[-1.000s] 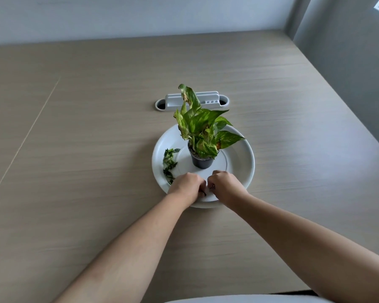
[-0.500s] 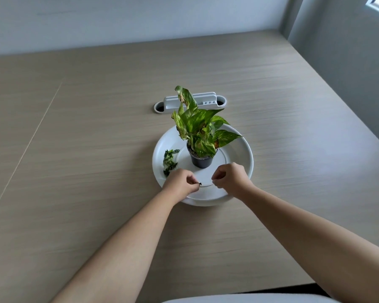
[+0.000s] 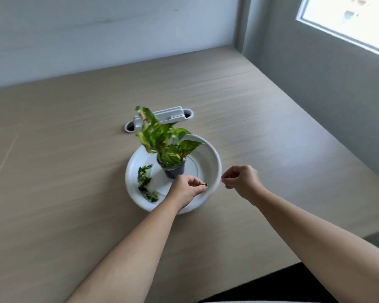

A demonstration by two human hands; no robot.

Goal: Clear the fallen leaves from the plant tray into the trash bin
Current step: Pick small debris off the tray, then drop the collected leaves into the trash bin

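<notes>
A round white plant tray [image 3: 212,158] lies on the wooden table, with a small dark pot holding a green variegated plant [image 3: 164,145] at its centre. Several fallen leaves [image 3: 145,182] lie on the tray's left side. My left hand [image 3: 187,190] hovers over the tray's near edge, its thumb and forefinger pinching a tiny dark leaf bit [image 3: 206,184]. My right hand [image 3: 242,179] is off the tray's right rim, fingers curled shut; nothing shows in it. No trash bin is in view.
A white cable-port cover [image 3: 160,119] is set into the table just behind the plant. A grey wall and window [image 3: 348,18] close off the right side; the table's near edge shows at lower right.
Both hands lifted off the tray's near rim and moved apart. The right hand swung out past the right rim. The left hand now pinches a small dark bit. The view tilted.
</notes>
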